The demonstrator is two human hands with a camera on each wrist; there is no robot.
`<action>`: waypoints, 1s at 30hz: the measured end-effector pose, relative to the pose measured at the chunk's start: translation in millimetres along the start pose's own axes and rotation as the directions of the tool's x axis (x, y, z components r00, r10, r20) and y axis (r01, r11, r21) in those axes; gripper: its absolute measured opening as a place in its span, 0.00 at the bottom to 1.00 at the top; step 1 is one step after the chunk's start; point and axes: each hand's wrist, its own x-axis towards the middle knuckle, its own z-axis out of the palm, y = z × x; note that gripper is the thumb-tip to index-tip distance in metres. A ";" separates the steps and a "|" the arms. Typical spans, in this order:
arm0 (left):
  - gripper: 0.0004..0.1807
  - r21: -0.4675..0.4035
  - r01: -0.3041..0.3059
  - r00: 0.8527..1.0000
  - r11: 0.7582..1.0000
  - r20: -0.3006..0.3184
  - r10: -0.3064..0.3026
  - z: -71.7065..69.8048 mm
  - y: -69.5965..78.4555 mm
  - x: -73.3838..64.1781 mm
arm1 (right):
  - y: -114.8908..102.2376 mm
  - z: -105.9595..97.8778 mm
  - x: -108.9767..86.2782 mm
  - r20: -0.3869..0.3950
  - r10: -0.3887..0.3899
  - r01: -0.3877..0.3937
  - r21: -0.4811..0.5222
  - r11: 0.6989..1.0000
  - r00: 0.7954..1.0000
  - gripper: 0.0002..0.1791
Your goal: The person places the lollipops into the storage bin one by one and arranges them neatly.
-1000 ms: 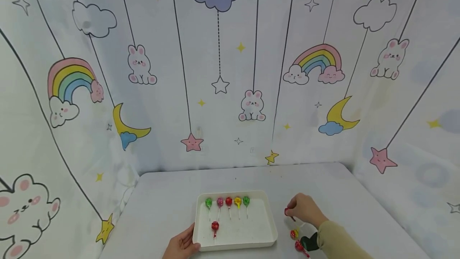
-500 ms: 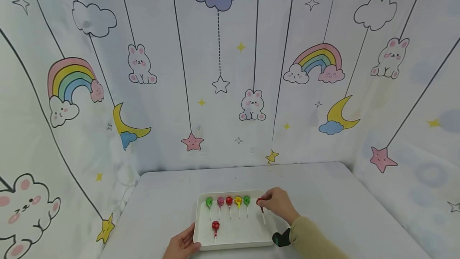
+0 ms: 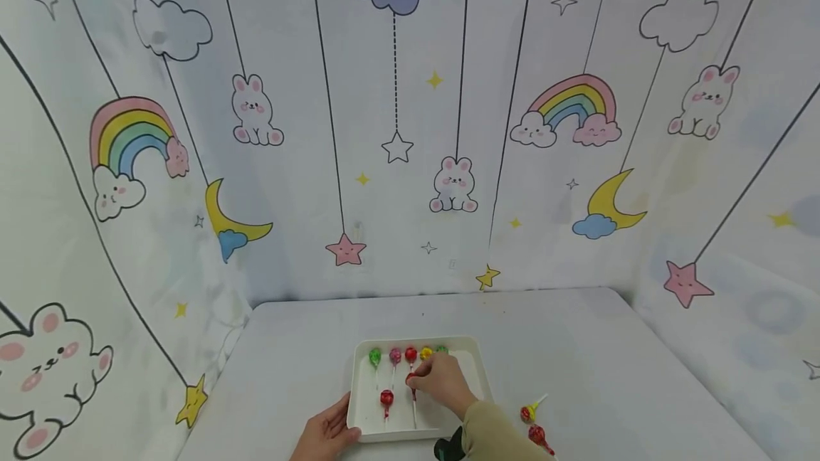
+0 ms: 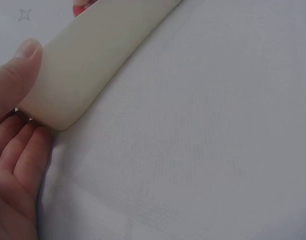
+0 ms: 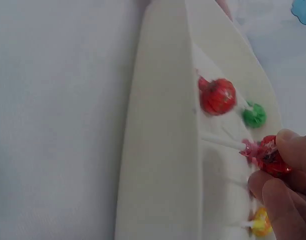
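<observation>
A white tray (image 3: 448, 435) lies on the table, and my left hand (image 3: 325, 432) grips its near left corner; in the left wrist view the thumb (image 4: 25, 70) presses the tray's outside. Over the tray my right hand (image 3: 445, 381) pinches a red lollipop (image 5: 273, 156) by its wrapped head, the white stick pointing toward the near rim. To its left lies another red lollipop (image 3: 387, 398). Along the far side runs a row of lollipops: green (image 3: 375, 357), pink (image 3: 395, 356), red (image 3: 411, 354), yellow (image 3: 426, 353) and a green one partly hidden by my right hand.
On the table right of the tray lie a red-and-yellow lollipop (image 3: 528, 413) and a red lollipop (image 3: 538, 436). A dark green thing (image 3: 450, 447) shows at the right wrist. A printed cloth wall (image 3: 410, 233) stands behind the table.
My right hand has taken a red lollipop from the table on the right and carried it leftward over the tray, beside the other red one. My left hand stays at the tray's corner.
</observation>
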 end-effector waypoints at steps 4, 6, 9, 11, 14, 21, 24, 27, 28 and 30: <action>0.50 -0.006 -0.007 1.000 1.000 0.002 0.007 0.1 -1.8 1.8 | -4.3 15.7 -1.9 0.002 -0.022 0.022 -0.014 1.000 1.000 0.10; 0.50 -0.020 -0.007 1.000 1.000 0.006 0.007 0.5 -3.0 2.9 | -5.6 21.2 -3.5 0.004 -0.009 0.009 -0.028 1.000 1.000 0.11; 0.50 -0.032 -0.009 1.000 0.999 0.010 0.009 0.3 -4.1 3.7 | -5.8 27.7 -5.5 0.003 0.017 -0.017 -0.076 0.997 1.000 0.12; 0.50 -0.033 -0.009 1.000 0.999 0.011 0.009 -0.3 -4.2 3.6 | -5.6 30.5 -6.5 -0.004 0.027 -0.027 -0.110 0.994 1.000 0.13; 0.50 -0.026 -0.006 1.000 1.000 0.008 0.006 -1.1 -3.6 2.9 | -5.3 33.4 -7.3 -0.014 0.033 -0.034 -0.166 0.986 0.999 0.14; 0.50 -0.041 -0.002 1.000 0.999 0.015 0.003 0.0 -3.9 3.4 | -7.3 36.6 -9.7 -0.026 0.012 -0.018 -0.253 0.967 1.000 0.15; 0.50 -0.045 -0.011 1.000 0.999 0.015 0.012 0.1 -4.6 3.5 | -9.5 36.2 -11.0 -0.036 0.012 -0.020 -0.247 0.969 0.999 0.15; 0.49 -0.040 -0.015 1.000 0.999 0.009 0.015 -0.6 -5.8 3.7 | -10.3 36.4 -11.2 -0.038 0.014 -0.023 -0.237 0.971 0.999 0.15; 0.49 -0.037 -0.015 1.000 0.999 0.006 0.015 -0.8 -5.8 3.5 | -10.4 36.5 -11.0 -0.036 0.015 -0.024 -0.235 0.972 0.999 0.15; 0.49 -0.032 -0.016 1.000 0.999 0.000 0.016 -1.2 -6.2 3.3 | -10.3 36.8 -10.9 -0.034 0.015 -0.023 -0.234 0.972 0.999 0.15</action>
